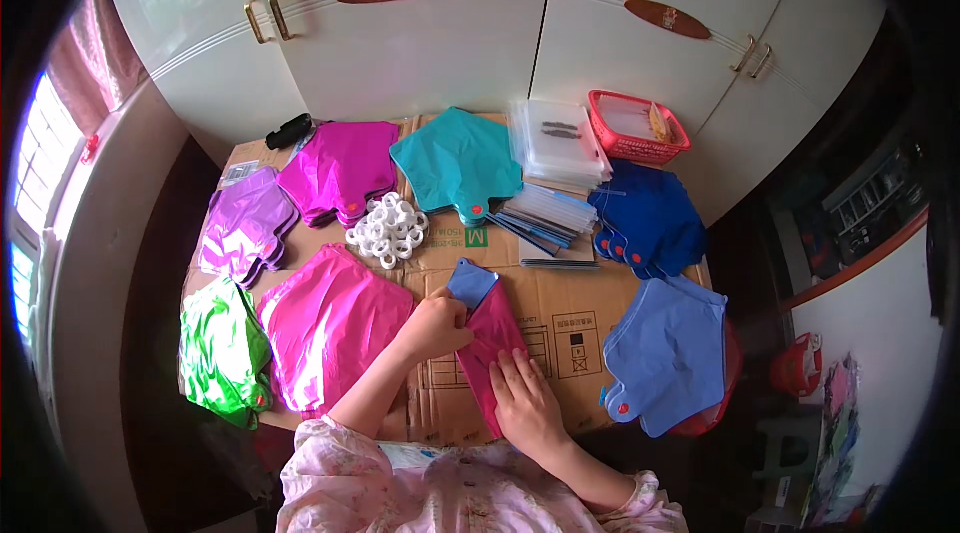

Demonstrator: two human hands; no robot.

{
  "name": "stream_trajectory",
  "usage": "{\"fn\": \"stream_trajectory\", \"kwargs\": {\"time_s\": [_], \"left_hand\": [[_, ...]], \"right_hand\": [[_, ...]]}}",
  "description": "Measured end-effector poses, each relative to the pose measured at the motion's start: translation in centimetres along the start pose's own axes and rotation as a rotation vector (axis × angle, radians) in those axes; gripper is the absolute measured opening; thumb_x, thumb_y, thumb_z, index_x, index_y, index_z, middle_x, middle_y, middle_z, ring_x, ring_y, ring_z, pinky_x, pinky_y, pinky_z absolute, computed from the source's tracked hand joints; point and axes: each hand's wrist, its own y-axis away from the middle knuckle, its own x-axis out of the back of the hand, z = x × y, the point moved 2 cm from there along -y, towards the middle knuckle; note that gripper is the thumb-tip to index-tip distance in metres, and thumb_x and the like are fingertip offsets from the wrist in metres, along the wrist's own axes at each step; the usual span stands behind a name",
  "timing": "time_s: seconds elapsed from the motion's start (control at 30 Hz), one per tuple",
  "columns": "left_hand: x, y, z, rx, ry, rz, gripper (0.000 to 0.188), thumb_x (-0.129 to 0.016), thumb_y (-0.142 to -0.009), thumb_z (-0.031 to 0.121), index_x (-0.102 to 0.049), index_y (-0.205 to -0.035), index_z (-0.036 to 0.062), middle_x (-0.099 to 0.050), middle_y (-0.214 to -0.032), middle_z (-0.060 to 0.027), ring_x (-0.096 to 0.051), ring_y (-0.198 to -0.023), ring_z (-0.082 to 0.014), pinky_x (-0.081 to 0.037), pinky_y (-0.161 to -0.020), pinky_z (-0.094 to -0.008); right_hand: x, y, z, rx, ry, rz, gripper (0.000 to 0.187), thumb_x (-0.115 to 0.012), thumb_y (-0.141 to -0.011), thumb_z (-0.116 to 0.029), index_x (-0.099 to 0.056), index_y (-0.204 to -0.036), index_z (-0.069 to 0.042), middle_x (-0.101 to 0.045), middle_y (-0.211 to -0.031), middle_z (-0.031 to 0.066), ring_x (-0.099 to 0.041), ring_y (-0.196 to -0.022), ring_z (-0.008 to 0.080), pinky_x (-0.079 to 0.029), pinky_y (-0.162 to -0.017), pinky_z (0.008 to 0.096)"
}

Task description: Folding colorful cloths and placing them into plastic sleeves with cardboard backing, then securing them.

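In front of me on the cardboard lies a folded magenta foil balloon [490,333], narrow and long, with a blue foil piece [472,285] showing at its far end. My left hand [436,325] has its fingers curled closed at the left edge of the folded balloon, near the blue part. Lower down, my right hand [525,401] lies flat on the magenta foil, fingers stretched out. Nearest to my left forearm is a stack of hot-pink foil balloons [335,323].
Around the cardboard [440,398] lie flat balloon stacks: green [220,348], lilac [245,223], purple [345,163], teal [455,163], dark blue [650,218], light blue [670,348]. White ribbon rolls [388,230], clear bags [560,138] and a red basket [640,148] sit farther back.
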Motion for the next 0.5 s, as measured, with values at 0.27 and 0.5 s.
{"fn": "stream_trajectory", "kwargs": {"time_s": [0.27,0.5], "left_hand": [[-0.08,-0.37,0.19,0.026,-0.026,0.036,0.019,-0.065,-0.065,0.019,-0.062,-0.066,0.0003,-0.060,-0.074,-0.0197,-0.062,-0.073,-0.0334,-0.051,-0.070,-0.0395],[0.42,-0.60,0.08,0.071,-0.048,-0.035,0.019,-0.066,-0.066,0.019,-0.062,-0.068,0.0005,-0.061,-0.072,-0.0163,-0.062,-0.067,-0.0292,-0.050,-0.064,-0.0375]], "right_hand": [[-0.10,-0.10,0.04,0.011,-0.038,0.006,0.039,-0.050,-0.083,-0.014,-0.055,-0.119,0.002,-0.051,-0.127,0.0182,-0.044,-0.123,0.0342,-0.034,-0.105,0.0449],[-0.19,-0.01,0.22,0.013,-0.073,0.019,0.040,-0.050,-0.083,-0.013,-0.054,-0.119,0.002,-0.052,-0.127,0.0177,-0.044,-0.123,0.0328,-0.034,-0.106,0.0446]]}}
